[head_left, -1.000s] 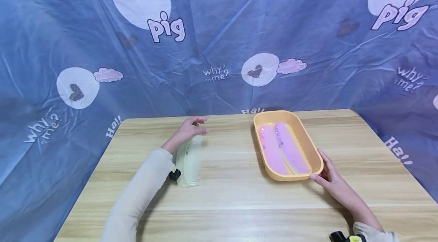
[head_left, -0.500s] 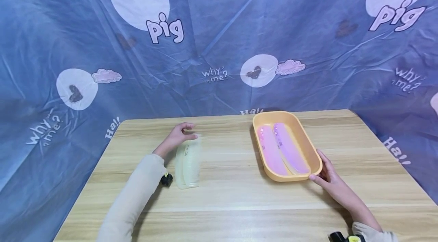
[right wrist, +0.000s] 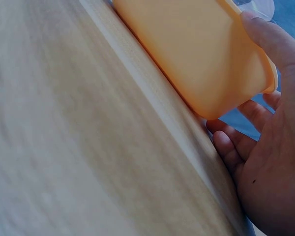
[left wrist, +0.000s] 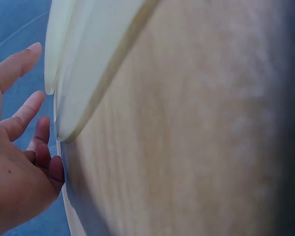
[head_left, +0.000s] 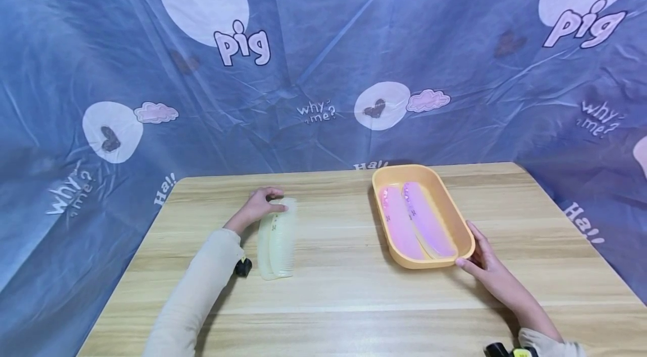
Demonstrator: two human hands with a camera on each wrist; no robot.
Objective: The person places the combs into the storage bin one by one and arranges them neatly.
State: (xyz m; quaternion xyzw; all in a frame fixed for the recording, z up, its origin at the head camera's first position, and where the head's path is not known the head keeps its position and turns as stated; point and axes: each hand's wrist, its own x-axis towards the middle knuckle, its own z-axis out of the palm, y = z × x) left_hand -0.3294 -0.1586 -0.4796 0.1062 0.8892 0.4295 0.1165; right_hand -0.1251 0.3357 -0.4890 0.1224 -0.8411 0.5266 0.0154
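Note:
Two pale green combs (head_left: pixel 283 239) lie side by side, overlapping, on the left part of the table. My left hand (head_left: pixel 256 206) is over their far end, its thumb overlapping the comb in the head view. In the left wrist view its fingers (left wrist: pixel 22 115) are spread just off the tips of the pale combs (left wrist: pixel 96 64). My right hand (head_left: pixel 487 261) grips the near right corner of a yellow-orange plastic tray (head_left: pixel 457 219), thumb on the rim and fingers against the outer wall. Inside lie a pink comb (head_left: pixel 399 228) and a purple comb (head_left: pixel 429 222).
A light wooden table (head_left: pixel 333 284) carries everything. Behind it hangs a blue printed cloth (head_left: pixel 313 54), meeting the table's far edge close behind the tray.
My left hand has moved left and slightly nearer, coming down to the far end of the pale combs. My right hand and the tray have stayed in place.

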